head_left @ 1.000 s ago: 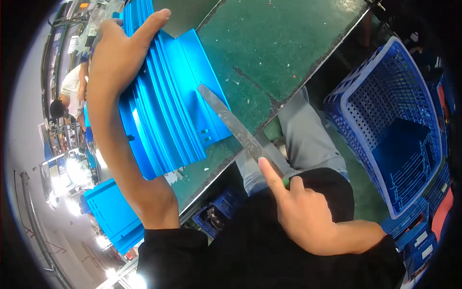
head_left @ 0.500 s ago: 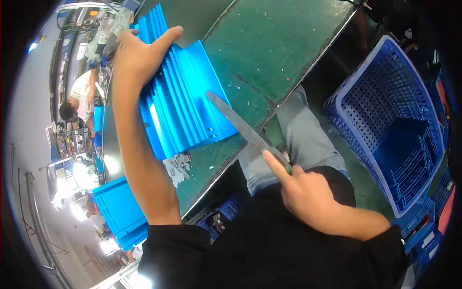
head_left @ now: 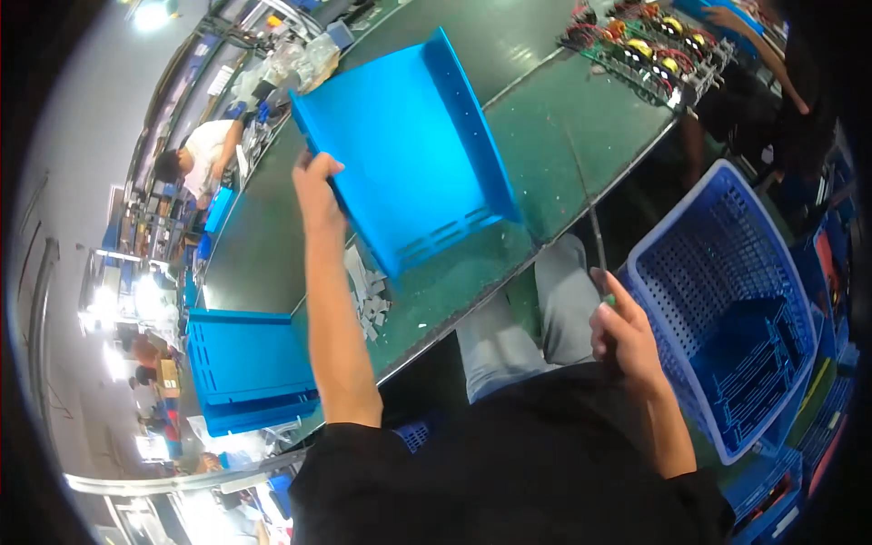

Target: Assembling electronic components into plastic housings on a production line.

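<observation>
My left hand [head_left: 318, 189] grips a blue metal panel [head_left: 400, 150] by its left edge. The panel is tilted above the green workbench, with raised sides and slots along its near edge; its smooth inner face shows. My right hand [head_left: 629, 334] is closed around the green handle of a long, thin metal file [head_left: 597, 238]. The file points away from me, edge-on and a little blurred, to the right of the panel and apart from it. Some fingers of my left hand are hidden behind the panel.
White scraps [head_left: 365, 295] lie on the green workbench [head_left: 536, 127]. More blue panels [head_left: 250, 363] stand at left. A blue perforated basket [head_left: 649, 245] sits at right. Wired circuit assemblies [head_left: 649, 54] lie at the far right corner, near another person's arm [head_left: 772, 59]. A person in white [head_left: 204, 154] works at far left.
The panel has been turned from its ribbed outer face to its smooth inner face. My right hand has moved right, taking the file off the panel and swinging it to point away.
</observation>
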The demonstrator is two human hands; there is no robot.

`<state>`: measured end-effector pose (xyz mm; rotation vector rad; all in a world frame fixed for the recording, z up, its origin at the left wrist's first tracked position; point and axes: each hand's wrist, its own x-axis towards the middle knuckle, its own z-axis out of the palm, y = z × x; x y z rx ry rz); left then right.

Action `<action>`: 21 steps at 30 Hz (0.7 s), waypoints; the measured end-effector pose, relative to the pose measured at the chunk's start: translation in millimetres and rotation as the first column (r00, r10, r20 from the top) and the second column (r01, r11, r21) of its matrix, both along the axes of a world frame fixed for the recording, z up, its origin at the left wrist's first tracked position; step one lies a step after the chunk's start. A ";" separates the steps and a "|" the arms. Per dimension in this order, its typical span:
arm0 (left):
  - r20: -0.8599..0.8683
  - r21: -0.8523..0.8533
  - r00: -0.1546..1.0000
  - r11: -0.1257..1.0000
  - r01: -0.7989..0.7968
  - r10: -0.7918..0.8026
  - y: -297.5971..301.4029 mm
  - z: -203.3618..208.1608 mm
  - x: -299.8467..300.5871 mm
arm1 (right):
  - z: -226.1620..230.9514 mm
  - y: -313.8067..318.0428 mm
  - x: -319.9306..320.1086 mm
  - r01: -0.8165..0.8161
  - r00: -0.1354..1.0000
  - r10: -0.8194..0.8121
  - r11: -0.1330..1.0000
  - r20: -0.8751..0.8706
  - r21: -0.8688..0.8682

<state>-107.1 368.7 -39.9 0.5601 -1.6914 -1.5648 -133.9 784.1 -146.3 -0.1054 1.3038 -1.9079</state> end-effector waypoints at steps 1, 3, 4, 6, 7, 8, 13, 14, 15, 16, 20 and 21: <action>-0.104 0.075 0.994 0.997 -0.015 0.023 9.1 -12.6 5.4 | 3.4 -1.2 -3.7 0.030 0.997 -0.028 0.999 0.069 -0.034; -0.268 0.160 0.962 0.987 -0.005 0.048 24.1 -35.3 8.3 | -2.6 -20.8 -10.7 0.124 0.992 -0.124 0.992 -0.034 -0.005; -0.328 0.204 0.943 0.979 0.017 0.052 23.5 -49.5 13.0 | -5.8 -34.1 -17.0 0.167 0.981 -0.163 0.986 -0.109 0.024; -0.401 0.261 0.914 0.964 0.044 0.066 24.9 -72.6 17.2 | -19.3 -55.3 -36.5 0.215 0.953 -0.207 0.976 -0.221 0.015; -0.433 0.326 0.896 0.944 0.054 0.098 29.1 -78.1 17.4 | -23.3 -61.1 -47.8 0.228 0.944 -0.220 0.974 -0.245 0.005; -0.461 0.390 0.877 0.919 0.067 0.132 30.3 -81.6 17.4 | -21.9 -68.9 -58.3 0.265 0.929 -0.262 0.964 -0.260 -0.022; -0.488 0.431 0.853 0.901 0.051 0.185 31.8 -81.8 22.1 | -8.0 -86.3 -90.0 0.271 0.928 -0.304 0.947 -0.213 -0.170; -0.527 0.423 0.837 0.899 0.112 0.144 32.9 -89.2 22.0 | -2.7 -85.0 -89.3 0.228 0.935 -0.262 0.961 -0.239 -0.158; -0.564 0.409 0.821 0.894 0.182 0.090 38.6 -86.7 16.9 | 1.6 -84.7 -88.3 0.199 0.937 -0.232 0.969 -0.260 -0.148; -0.566 0.406 0.819 0.896 0.178 0.094 41.7 -86.9 14.1 | 5.0 -85.2 -86.9 0.181 0.896 -0.201 0.980 -0.396 -0.088; -0.484 0.452 0.835 0.892 -0.019 0.263 64.0 -88.1 3.0 | 9.9 -67.1 -95.5 0.126 0.898 -0.123 0.992 -0.423 -0.021; -0.485 0.455 0.834 0.890 -0.017 0.264 63.5 -88.8 3.6 | 8.9 -66.0 -96.7 0.127 0.896 -0.123 0.992 -0.426 -0.018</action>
